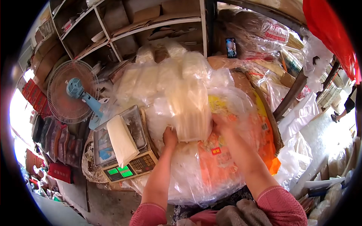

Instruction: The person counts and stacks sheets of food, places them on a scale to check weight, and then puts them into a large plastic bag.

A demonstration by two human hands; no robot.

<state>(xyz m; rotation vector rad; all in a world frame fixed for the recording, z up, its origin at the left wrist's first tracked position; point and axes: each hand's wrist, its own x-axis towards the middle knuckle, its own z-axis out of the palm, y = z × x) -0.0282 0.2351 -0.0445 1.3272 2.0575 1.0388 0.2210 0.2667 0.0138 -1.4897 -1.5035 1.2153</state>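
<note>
A clear plastic bag of pale, noodle-like strands (189, 113) lies in front of me, its lower end towards my body. My left hand (170, 137) pinches the plastic at its lower left corner. Against the right side of the bag is my right hand (222, 125), blurred, with its fingertips partly hidden. Similar filled bags (144, 80) are piled behind it. To the left, a digital scale (128, 168) with a lit green display carries a pale wrapped bundle (121, 138) on its metal pan (101, 147).
A blue desk fan (75, 87) stands behind the scale. Orange-printed plastic sheeting (217, 166) covers the work surface under my hands. Shelves (155, 26) rise at the back, with a phone (231, 48) to their right. A slanted post (291, 94) and a person's leg (343, 113) appear at right.
</note>
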